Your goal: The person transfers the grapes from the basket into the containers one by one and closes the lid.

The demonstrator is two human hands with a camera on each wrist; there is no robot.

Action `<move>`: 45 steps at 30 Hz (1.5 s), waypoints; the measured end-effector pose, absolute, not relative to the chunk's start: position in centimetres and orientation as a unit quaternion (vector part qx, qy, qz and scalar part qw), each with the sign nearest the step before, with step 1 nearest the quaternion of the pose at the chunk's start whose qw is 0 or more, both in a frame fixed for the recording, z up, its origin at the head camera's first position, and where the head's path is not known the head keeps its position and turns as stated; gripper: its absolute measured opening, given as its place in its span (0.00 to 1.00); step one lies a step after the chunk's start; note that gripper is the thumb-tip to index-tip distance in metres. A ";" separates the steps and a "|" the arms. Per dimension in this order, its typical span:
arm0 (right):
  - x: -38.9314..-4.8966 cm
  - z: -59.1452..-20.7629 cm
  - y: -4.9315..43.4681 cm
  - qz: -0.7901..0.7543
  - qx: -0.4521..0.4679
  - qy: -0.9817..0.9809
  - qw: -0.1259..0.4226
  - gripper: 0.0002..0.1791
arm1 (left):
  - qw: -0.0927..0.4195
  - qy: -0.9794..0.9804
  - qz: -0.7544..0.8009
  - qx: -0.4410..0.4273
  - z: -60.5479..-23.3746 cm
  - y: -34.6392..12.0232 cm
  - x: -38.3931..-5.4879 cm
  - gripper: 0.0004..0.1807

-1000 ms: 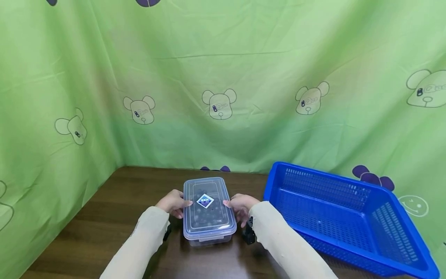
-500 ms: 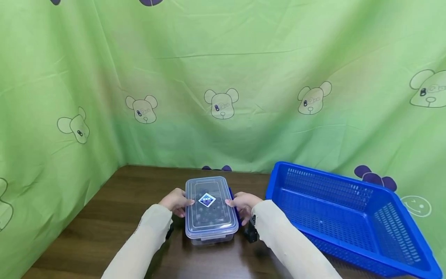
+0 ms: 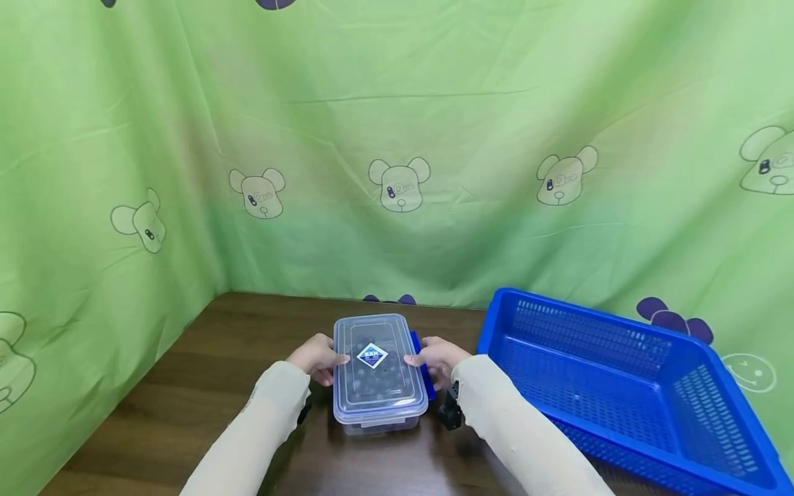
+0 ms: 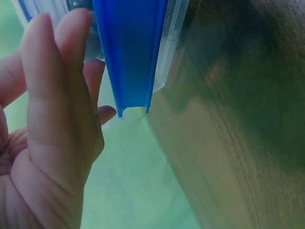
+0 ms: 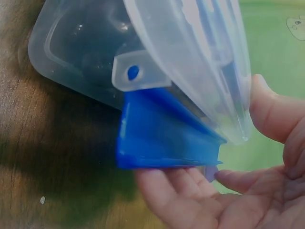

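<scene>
A clear plastic food container with a translucent lid and a diamond-shaped label lies on the table; dark round things show through it. My left hand holds its left side, thumb over the lid edge, fingers lower by a blue latch. On the opposite side, the right hand has its thumb at the lid edge and its fingers under the blue latch, which stands out from the container wall. Part of each hand's fingers is hidden from the head view.
To the right stands a large blue plastic basket with perforated walls. The dark wooden table meets a green curtain printed with bear faces at the back and left.
On the right side, the blue latch has swung outward and now shows beside the lid, with my right fingers at it. The left hand keeps its place. The head view has shifted slightly.
</scene>
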State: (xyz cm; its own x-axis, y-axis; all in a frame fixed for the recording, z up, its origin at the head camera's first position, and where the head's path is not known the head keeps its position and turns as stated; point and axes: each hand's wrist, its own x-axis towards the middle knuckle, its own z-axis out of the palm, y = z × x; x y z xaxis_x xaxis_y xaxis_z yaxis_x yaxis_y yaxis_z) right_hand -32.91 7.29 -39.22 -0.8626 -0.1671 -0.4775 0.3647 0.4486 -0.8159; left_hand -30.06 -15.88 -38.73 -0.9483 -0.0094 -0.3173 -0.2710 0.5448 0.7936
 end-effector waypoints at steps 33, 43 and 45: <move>-32.7 -38.6 6.9 -0.494 0.031 0.839 0.226 0.35 | 0.151 0.869 0.463 -0.091 -38.3 -16.0 -30.0 0.09; -32.5 -38.7 6.8 -0.509 0.025 0.832 0.218 0.36 | 0.153 0.872 0.457 -0.088 -38.4 -15.9 -30.0 0.09; -32.5 -38.6 6.8 -0.510 0.026 0.833 0.214 0.37 | 0.152 0.870 0.460 -0.089 -38.4 -15.9 -30.1 0.09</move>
State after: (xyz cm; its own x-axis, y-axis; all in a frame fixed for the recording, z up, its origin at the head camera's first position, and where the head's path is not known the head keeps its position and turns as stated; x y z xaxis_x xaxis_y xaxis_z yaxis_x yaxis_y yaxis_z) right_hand -32.49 6.80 -38.63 -0.9070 -0.1750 -0.3830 0.2618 0.4781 -0.8384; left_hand -30.09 -15.89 -38.41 -0.9381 -0.0143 -0.3461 -0.2941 0.5607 0.7740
